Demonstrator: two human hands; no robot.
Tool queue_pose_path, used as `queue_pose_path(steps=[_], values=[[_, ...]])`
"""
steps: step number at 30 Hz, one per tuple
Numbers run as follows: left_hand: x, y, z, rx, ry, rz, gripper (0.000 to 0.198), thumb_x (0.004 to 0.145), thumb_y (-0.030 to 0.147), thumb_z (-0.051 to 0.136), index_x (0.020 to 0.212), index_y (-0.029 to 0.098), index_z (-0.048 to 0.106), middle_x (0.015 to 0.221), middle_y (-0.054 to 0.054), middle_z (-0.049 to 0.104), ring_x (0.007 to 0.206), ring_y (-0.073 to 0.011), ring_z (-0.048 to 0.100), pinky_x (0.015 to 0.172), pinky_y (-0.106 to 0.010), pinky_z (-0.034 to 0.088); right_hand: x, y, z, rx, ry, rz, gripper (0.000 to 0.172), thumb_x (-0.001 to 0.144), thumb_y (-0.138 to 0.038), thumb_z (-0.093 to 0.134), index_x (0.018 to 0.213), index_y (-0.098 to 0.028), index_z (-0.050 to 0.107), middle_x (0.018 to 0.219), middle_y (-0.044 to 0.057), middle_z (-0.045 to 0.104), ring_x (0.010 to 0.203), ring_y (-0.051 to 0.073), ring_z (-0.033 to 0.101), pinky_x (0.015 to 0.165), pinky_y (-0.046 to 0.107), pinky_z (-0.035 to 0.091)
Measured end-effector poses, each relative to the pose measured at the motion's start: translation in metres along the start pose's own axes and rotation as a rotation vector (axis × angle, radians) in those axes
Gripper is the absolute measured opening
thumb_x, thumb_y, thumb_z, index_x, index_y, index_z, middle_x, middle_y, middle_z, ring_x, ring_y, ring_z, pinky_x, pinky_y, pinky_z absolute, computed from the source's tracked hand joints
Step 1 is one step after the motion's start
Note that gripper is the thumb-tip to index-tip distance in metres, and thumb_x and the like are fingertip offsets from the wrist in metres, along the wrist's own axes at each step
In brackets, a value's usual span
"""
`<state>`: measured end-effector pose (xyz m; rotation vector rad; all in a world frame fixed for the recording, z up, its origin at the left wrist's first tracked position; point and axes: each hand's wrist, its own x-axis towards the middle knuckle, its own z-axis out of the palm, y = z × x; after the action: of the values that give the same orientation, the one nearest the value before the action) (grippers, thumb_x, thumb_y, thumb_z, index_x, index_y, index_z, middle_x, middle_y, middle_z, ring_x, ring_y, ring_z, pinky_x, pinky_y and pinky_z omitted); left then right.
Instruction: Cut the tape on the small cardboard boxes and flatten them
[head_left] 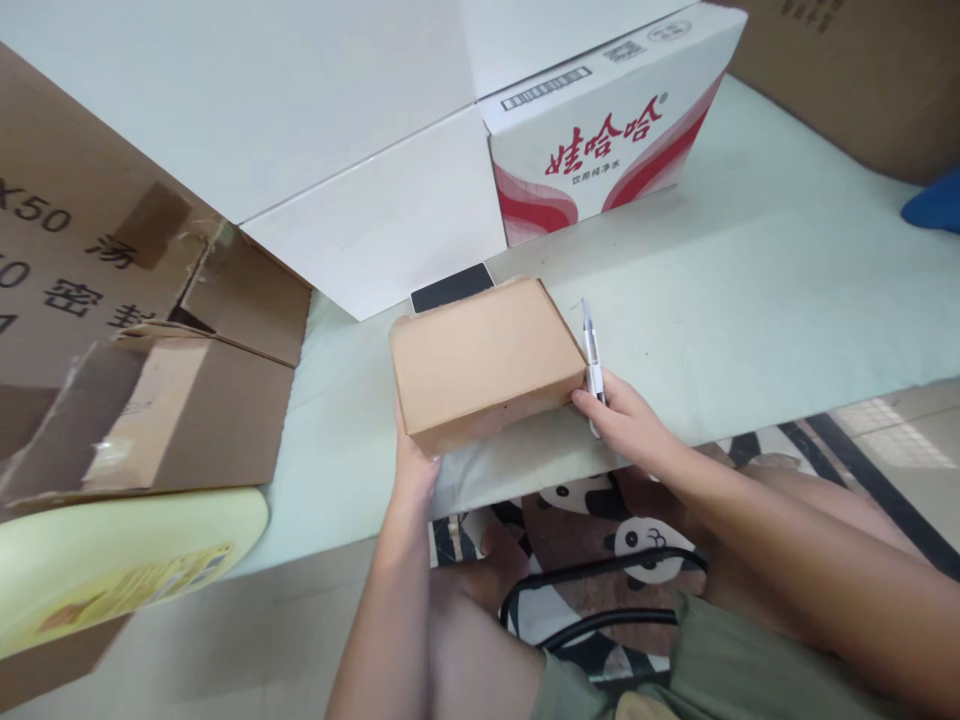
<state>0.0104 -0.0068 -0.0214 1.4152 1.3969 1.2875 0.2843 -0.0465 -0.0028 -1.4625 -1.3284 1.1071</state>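
Head view: a small brown cardboard box (487,360) is gripped at both ends above the table (712,330), close to its near edge; whether its underside touches the pale green cloth cannot be told. The left hand (415,462) is closed on the box's left end, at its near corner, with the fingers partly hidden. The right hand (619,405) grips the right end near the other near corner, thumb in front, and also holds a slim white pen-like tool (594,378) that stands up just beside the box, its narrow end toward the table's far side.

Just behind the box lies a flat black-topped object (452,288) with a pale rim, partly hidden, near the foot of a plain white carton (382,230). To the right of that carton stands a white-and-red Wahaha drinking-water carton (604,150). Brown cartons (225,410) with black Chinese print fill the table's left edge, and a larger brown carton (862,80) stands toward the far right corner, near a blue object (937,205). A pale yellow-green plastic item (150,540) with a label is at the near left corner. Below the near edge shows a panda-patterned mat (652,540).
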Motion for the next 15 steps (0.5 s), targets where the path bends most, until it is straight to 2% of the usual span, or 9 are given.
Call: queue_pose_path(steps=[12,15], values=[[-0.0008,0.0035,0.0016,-0.031,0.009,0.002,0.072,0.067,0.052,0.081,0.126,0.018,0.059,0.135,-0.017,0.06,0.126,-0.0323,0.055,0.114,-0.051,0.034,0.0009,0.0,-0.0005,-0.018,-0.008,0.011,0.019,0.083,-0.042,0.048,0.082,-0.022,0.049,0.081,0.004,0.056,0.079,0.022,0.053,0.075,0.037,0.045],[-0.0008,0.0019,0.0011,-0.04,0.011,-0.016,0.075,0.065,0.054,0.083,0.127,0.019,0.058,0.135,-0.017,0.06,0.127,-0.0334,0.054,0.114,-0.052,0.034,0.0005,0.0003,-0.0004,-0.018,-0.005,0.012,0.019,0.084,-0.041,0.048,0.082,-0.022,0.05,0.082,0.004,0.057,0.08,0.022,0.053,0.075,0.037,0.045]])
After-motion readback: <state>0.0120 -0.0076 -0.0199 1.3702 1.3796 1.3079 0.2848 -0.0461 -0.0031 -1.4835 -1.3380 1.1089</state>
